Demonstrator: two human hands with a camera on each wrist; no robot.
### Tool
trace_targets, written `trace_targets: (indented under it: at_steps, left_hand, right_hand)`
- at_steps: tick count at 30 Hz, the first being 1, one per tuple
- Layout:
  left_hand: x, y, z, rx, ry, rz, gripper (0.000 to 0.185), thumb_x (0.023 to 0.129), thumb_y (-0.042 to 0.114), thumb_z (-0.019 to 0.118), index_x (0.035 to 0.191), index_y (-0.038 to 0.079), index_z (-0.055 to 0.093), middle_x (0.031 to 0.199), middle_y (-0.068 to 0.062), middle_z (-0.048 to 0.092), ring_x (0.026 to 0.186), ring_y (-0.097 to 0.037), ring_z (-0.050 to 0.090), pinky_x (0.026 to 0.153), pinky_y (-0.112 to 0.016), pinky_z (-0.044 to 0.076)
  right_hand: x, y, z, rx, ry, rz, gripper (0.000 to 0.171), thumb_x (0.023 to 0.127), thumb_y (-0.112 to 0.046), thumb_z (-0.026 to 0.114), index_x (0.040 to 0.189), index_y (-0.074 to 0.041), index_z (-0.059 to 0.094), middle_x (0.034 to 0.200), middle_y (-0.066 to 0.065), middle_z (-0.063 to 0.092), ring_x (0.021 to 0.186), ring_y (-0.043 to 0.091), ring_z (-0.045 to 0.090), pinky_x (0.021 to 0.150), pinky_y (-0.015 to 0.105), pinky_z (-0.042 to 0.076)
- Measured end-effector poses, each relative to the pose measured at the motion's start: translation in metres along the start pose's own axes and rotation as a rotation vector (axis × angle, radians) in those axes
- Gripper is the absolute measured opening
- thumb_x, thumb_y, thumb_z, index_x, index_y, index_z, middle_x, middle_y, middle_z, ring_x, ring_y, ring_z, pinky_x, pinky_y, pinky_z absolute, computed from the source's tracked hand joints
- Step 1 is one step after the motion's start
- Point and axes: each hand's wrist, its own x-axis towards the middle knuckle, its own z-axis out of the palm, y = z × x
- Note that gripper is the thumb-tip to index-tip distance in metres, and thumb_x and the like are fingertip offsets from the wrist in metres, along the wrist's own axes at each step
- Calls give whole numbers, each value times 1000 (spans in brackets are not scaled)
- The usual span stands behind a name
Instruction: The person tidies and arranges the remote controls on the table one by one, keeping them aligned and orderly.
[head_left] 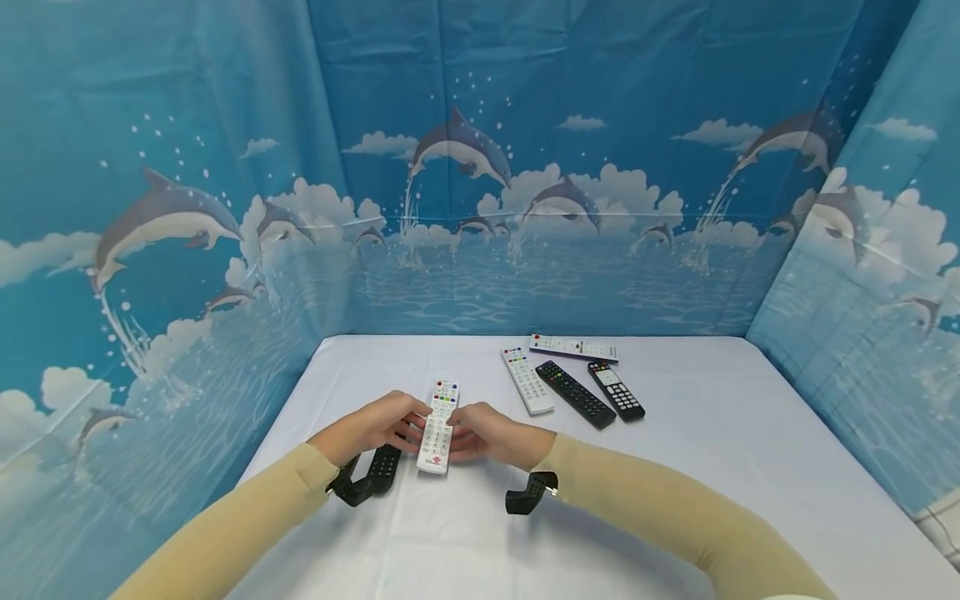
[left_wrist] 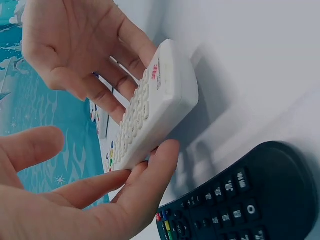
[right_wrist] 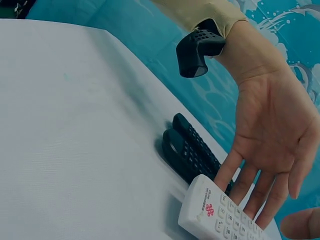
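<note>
Lower frame, left of centre: white remote between left hand and right hand, fingers extended at its long sides, thumbs lifted. Probably light, stiff, slightly slippery; mid-length edges suit gripping. Farther, centre-right: black remotes.

White remote: plastic shell, smooth, satin sheen, buttons look rubbery. Black remote: dark plastic, smooth, looks matt. Table cover: white cloth, matt, lightly creased. Backdrop: thin printed fabric, fold lines, slight sheen. Sleeve: soft matt cloth. Wrist unit: black plastic, perforated face.
</note>
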Motion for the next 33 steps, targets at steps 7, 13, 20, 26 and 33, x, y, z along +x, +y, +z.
trace_targets:
  at_steps: [7,13,20,26,33]
  left_hand:
    - [-10,-4,0,-10,-8,-26,35,95,18,60,119,-8,58,109,-24,57,92,-37,64,77,-49,60]
    - [-18,-7,0,-29,-18,-31,36,93,16,59,119,-8,58,109,-25,57,91,-38,63,79,-52,59]
    - [-24,-10,0,-27,-33,-37,35,94,16,57,118,-10,58,105,-25,58,88,-37,63,77,-51,60]
    - [-25,-12,1,-22,-30,-51,37,95,17,56,120,-11,57,105,-25,58,87,-37,63,75,-51,60]
    - [-26,-12,2,0,-2,-53,39,94,16,55,121,-13,56,103,-26,58,87,-38,63,72,-48,61]
  right_hand:
    - [-4,7,4,-19,-13,11,50,89,-6,57,135,11,46,113,29,57,97,38,67,89,45,58]
    - [-10,10,4,-36,-26,19,48,91,-5,56,135,11,47,112,29,57,95,38,68,88,44,58]
    - [-14,13,3,-55,-67,24,47,92,-6,56,135,10,49,112,29,60,96,37,69,87,44,59]
    - [-15,16,0,-67,-90,18,38,90,-6,56,125,9,55,116,30,60,98,37,69,85,42,60]
    - [-16,17,-1,-67,-97,13,40,91,-7,56,128,9,54,118,31,58,99,38,69,87,44,59]
